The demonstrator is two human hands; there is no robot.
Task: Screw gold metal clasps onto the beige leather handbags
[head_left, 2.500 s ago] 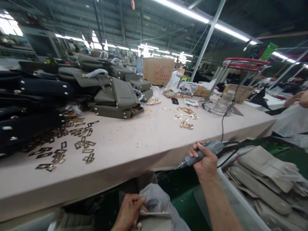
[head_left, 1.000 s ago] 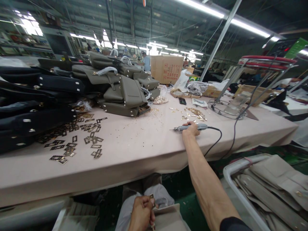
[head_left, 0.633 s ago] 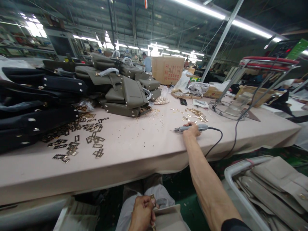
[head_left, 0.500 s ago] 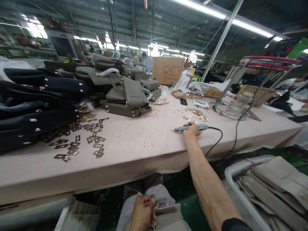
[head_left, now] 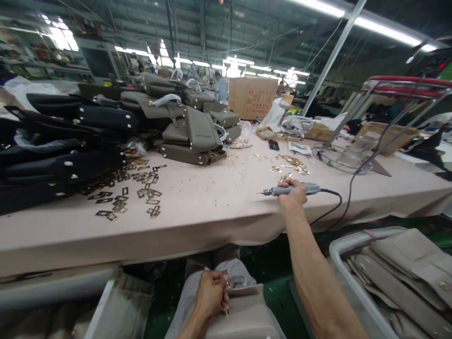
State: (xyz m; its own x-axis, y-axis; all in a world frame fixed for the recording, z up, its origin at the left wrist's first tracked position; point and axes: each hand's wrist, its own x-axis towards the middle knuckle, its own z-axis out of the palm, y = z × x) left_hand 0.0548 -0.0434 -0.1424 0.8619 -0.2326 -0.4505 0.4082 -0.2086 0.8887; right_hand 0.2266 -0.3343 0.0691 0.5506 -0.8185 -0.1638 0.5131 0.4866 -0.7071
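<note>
Before us stretches the cloth-covered table (head_left: 70,242), and below its near edge, on our lap, lies the beige bag (head_left: 247,308). Over the table, our right hand (head_left: 294,194) is wrapped around the grey corded driver (head_left: 311,189); whether the tool touches the cloth we cannot tell. The driver's long axis runs sideways, nose to our left, cord to our right, so it points past the bag rather than at it: from the right hand, the bag lies leftward and back toward our body. Our left hand (head_left: 212,291) is much the nearer, set at the bag's upper edge, its fingers closed in a pinch on a small metal piece (head_left: 225,273). The thin bit (head_left: 260,193) is well apart from that piece.
</note>
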